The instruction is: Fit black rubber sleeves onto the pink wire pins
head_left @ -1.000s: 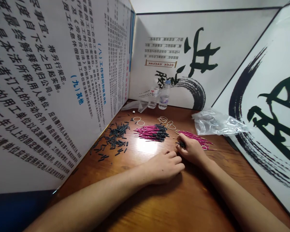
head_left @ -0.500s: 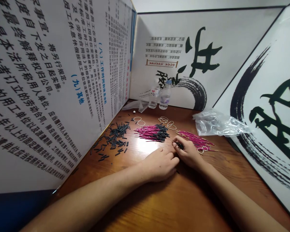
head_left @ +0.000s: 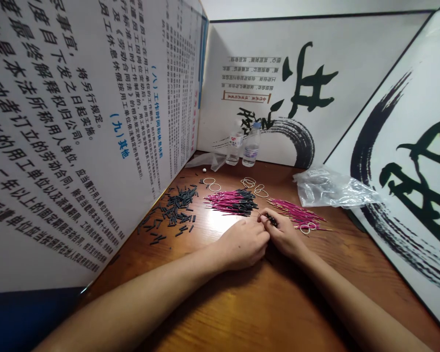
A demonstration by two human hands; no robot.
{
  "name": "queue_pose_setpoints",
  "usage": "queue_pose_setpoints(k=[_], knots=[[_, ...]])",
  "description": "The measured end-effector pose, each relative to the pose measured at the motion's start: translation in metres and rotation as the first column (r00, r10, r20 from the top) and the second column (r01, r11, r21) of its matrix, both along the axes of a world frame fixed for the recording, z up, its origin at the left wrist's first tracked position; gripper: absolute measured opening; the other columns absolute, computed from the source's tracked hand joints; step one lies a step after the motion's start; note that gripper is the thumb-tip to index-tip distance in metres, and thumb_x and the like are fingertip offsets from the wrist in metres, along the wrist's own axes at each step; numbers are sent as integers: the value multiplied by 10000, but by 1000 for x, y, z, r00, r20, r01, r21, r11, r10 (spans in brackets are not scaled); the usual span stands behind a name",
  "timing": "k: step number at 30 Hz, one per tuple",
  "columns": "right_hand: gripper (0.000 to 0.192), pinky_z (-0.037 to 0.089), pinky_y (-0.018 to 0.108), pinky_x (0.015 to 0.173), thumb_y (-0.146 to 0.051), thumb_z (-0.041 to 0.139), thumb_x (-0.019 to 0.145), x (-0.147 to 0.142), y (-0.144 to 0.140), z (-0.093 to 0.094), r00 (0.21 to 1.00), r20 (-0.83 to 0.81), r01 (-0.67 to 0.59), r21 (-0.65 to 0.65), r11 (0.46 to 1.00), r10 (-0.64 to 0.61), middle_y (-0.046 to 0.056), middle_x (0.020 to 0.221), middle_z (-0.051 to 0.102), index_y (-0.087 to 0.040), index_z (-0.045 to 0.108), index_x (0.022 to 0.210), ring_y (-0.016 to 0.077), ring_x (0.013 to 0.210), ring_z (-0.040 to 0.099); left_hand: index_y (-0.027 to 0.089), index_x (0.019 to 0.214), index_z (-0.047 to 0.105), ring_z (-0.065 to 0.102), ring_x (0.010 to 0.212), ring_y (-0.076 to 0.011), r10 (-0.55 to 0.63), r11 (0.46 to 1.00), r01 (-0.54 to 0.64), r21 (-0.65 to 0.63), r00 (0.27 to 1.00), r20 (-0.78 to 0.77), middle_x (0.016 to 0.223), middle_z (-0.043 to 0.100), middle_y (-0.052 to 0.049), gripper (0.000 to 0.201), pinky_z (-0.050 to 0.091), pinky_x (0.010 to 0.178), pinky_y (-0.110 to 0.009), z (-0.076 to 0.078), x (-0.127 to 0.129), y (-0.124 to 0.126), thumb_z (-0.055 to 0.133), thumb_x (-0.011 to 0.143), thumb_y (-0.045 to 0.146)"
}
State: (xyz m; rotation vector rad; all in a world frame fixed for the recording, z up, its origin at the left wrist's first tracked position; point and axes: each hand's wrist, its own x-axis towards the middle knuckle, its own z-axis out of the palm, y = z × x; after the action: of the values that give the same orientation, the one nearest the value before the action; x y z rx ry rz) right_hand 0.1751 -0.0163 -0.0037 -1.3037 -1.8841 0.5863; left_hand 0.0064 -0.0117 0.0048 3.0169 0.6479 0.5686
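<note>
On the brown surface [head_left: 205, 305], the left hand [head_left: 244, 244] is bent inward against the right; what its fingers pinch, I cannot tell. The right hand [head_left: 280, 234] curls round several small black tubes [head_left: 273, 222], probably to save reaching. Black-ended pink wires [head_left: 225, 201] lie beyond, apart from other pink wires [head_left: 297, 211], seemingly to avoid mixing. Pale rubber bands [head_left: 261, 190] lie near; smallest, loose tubes [head_left: 176, 208] spread leftward.

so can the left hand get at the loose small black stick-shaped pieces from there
Probably yes: glossy brown wooden tabletop shows between the left hand and the black pieces, though it seems occupied close against the right hand.
</note>
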Motion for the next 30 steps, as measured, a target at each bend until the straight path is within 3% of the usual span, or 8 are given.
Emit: queue_pose_setpoints(k=[2,4,6,8,11,15,24,30], knots=[[255,407,245,672,-357,399,926,0,0,1,1000,-6,-10,13,1000,10,14,765,610,-184,564,838,153,721,554,166,863,528,545,770,-184,83,980,-56,-191,987,140,852,608,-60,158,407,688,-305,-1,-3,9,398,915,239],[274,417,249,696,-372,398,932,-1,-1,2,1000,0,-8,30,1000,8,25,810,638,-184,587,875,163,760,577,183,819,475,496,695,-148,254,892,-84,-444,905,340,771,552,-17,219,383,641,-269,-3,-7,19,319,952,259],[297,423,250,701,-384,392,936,-2,-2,2,1000,10,-6,44,999,6,33,826,655,-183,603,876,171,779,595,188,765,418,444,672,-134,388,796,-24,-605,788,478,715,465,8,259,368,632,-254,-6,-8,27,285,965,288],[311,426,250,699,-386,387,939,-4,-3,3,1000,20,-19,57,998,18,37,827,668,-184,613,872,174,779,606,187,760,401,420,690,-129,426,738,65,-672,728,538,720,425,15,246,362,654,-250,-7,-9,31,303,958,297],[322,429,251,704,-383,385,942,-6,-4,4,998,40,-58,66,996,56,39,827,679,-181,626,873,172,776,614,181,776,411,408,720,-130,412,703,136,-698,722,555,746,418,12,217,350,683,-254,-6,-8,30,339,942,301],[324,429,254,701,-363,388,940,-8,-5,3,995,68,-80,54,995,76,43,822,686,-173,640,867,169,763,613,180,781,414,400,730,-135,392,699,158,-698,731,558,758,418,7,217,347,696,-262,-5,-8,28,338,941,305],[306,427,269,710,-343,390,937,-9,-6,3,992,107,-72,15,997,70,41,827,695,-189,648,879,174,756,611,185,796,409,418,739,-137,386,724,93,-684,766,513,765,434,4,187,381,711,-261,-6,-8,29,342,941,284],[297,426,271,700,-339,404,929,-13,-8,4,994,94,-61,7,998,60,45,820,703,-186,653,878,177,735,611,181,813,426,425,717,-133,406,735,69,-674,752,520,759,448,10,173,377,692,-261,-7,-8,30,379,932,298]])
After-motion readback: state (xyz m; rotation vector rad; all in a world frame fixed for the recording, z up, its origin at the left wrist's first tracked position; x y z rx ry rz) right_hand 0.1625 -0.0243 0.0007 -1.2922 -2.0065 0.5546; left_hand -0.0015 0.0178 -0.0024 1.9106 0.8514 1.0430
